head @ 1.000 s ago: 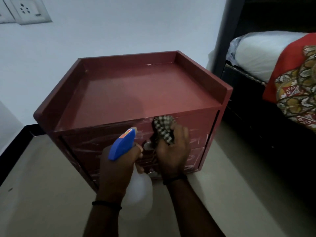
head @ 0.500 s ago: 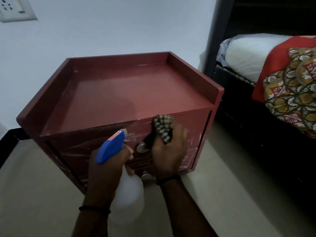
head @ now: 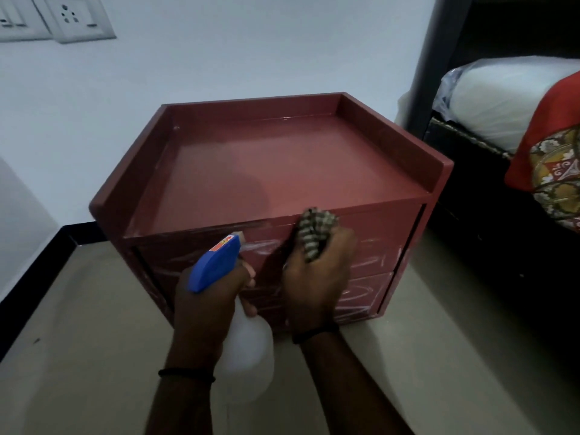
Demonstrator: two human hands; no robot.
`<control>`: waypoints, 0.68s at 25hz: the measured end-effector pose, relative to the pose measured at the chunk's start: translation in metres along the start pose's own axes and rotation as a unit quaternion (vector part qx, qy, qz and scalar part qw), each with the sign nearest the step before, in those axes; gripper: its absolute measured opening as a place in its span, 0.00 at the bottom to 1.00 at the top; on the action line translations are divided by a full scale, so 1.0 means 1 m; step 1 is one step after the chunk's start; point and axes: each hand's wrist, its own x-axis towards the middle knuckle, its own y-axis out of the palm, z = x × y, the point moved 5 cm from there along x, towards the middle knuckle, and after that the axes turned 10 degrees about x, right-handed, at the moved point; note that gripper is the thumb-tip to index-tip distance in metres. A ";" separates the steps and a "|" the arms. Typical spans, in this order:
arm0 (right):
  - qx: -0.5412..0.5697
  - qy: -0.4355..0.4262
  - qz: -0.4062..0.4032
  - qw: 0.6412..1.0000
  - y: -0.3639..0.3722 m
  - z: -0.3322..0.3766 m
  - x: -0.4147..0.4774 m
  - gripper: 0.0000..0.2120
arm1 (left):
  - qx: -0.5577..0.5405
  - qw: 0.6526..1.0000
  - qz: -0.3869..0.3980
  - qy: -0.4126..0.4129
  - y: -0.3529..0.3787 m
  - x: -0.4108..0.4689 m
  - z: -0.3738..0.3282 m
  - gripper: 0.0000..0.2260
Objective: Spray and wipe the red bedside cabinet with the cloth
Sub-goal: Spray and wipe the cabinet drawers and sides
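Note:
The red bedside cabinet point(head: 282, 171) stands on the floor against the white wall, its raised rim around a bare top. White scribble marks cover its drawer fronts. My right hand point(head: 317, 277) grips a bunched checked cloth point(head: 314, 230) and presses it against the upper drawer front, just below the top edge. My left hand point(head: 207, 296) holds a spray bottle point(head: 244, 350) with a blue trigger head point(head: 215, 265) and a translucent white body, its nozzle pointing at the drawer front. The drawer knob is hidden behind my right hand.
A dark bed frame point(head: 489, 252) with a white mattress point(head: 502, 98) and a red patterned blanket point(head: 552, 171) stands close on the right. Black skirting point(head: 37, 268) runs along the left wall. Wall sockets point(head: 75, 17) sit at the top left. Beige floor point(head: 78, 356) surrounds the cabinet.
My right hand with the cloth has moved slightly right over the drawer knob, which now is covered. The left hand keeps the bottle in much the same place. The camera view shifted.

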 end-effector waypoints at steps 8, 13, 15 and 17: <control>0.022 -0.003 -0.022 1.000 0.000 0.000 -0.009 0.09 | 0.010 1.000 -0.009 -0.001 -0.025 0.000 0.001 0.16; 0.018 -0.177 0.162 0.971 0.044 0.041 -0.052 0.08 | 0.048 0.998 -0.036 0.011 -0.044 0.004 0.005 0.06; 0.041 -0.165 0.174 0.970 0.039 0.035 -0.046 0.05 | 0.065 0.997 -0.037 0.008 -0.050 0.006 0.008 0.06; 0.029 -0.110 0.086 0.990 0.027 0.021 -0.033 0.07 | 0.071 0.997 -0.035 0.004 -0.055 0.007 0.010 0.09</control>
